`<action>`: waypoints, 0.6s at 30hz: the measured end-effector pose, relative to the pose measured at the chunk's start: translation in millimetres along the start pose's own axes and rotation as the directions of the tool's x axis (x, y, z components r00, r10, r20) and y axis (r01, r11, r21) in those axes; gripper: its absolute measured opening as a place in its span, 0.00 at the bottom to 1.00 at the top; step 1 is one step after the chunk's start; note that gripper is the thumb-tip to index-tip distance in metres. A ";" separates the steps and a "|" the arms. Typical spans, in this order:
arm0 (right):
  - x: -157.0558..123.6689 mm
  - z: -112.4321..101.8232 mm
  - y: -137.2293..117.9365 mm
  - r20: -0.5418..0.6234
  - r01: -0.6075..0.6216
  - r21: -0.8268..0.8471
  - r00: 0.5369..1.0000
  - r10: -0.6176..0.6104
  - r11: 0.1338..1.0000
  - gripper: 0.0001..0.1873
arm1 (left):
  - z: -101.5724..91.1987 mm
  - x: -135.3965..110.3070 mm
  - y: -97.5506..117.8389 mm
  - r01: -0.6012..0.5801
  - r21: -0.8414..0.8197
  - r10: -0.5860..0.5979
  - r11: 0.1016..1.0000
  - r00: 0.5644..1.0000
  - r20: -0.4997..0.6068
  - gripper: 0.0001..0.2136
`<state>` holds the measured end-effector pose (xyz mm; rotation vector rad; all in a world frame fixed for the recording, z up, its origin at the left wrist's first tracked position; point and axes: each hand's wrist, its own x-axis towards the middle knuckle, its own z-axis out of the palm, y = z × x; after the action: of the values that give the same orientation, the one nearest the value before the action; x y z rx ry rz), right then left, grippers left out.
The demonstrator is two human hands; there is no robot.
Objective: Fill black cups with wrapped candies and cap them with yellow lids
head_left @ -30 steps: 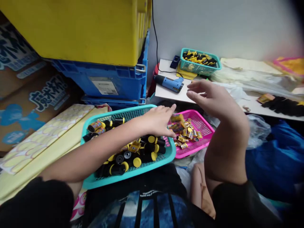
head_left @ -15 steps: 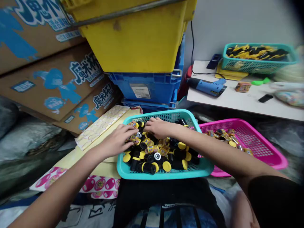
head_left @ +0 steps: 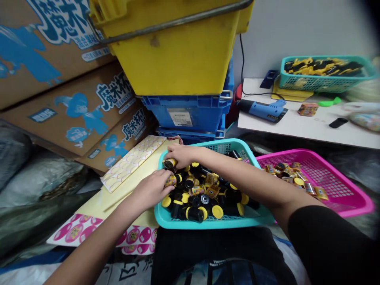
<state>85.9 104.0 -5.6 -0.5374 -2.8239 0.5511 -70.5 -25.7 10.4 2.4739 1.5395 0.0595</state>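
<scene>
A teal basket [head_left: 225, 222] on my lap holds several small black canisters with yellow caps [head_left: 204, 198]. My left hand [head_left: 152, 190] reaches over the basket's left rim, its fingers curled on a labelled canister [head_left: 173, 180]. At the far left corner of the same basket, my right hand [head_left: 181, 154] pinches another canister [head_left: 170, 163]. A pink basket [head_left: 341, 190] to the right holds several labelled canisters [head_left: 292, 174].
Sticker sheets [head_left: 130, 162] lie left of the teal basket. Cardboard boxes [head_left: 74, 103], a yellow crate [head_left: 175, 47] and a blue crate [head_left: 190, 114] stand behind. A white table [head_left: 305, 124] at right carries a blue tool [head_left: 261, 109] and another teal basket [head_left: 326, 73].
My view swung left. My right hand came down from over the table into the teal basket, and both hands closed on canisters at its left side.
</scene>
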 end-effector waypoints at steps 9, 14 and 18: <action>-126.0 -68.1 -8.3 -0.280 -0.336 -0.105 0.913 0.296 0.936 0.20 | -21.0 2.1 -24.3 0.168 -0.822 -0.182 0.545 0.980 0.080 0.17; -257.9 -92.3 8.2 -0.320 -0.814 -0.179 0.579 0.750 0.552 0.17 | -12.2 7.0 -37.8 0.171 -0.977 -0.117 0.128 0.981 0.156 0.29; -219.2 -81.9 -16.0 -0.305 -0.542 0.011 0.799 0.519 0.840 0.18 | -1.6 17.8 -22.0 0.134 -0.991 -0.112 0.030 0.985 0.130 0.20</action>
<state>303.0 30.9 44.9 -1.3342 -2.3923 0.4033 -82.1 -0.2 5.7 1.0858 0.9781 0.8135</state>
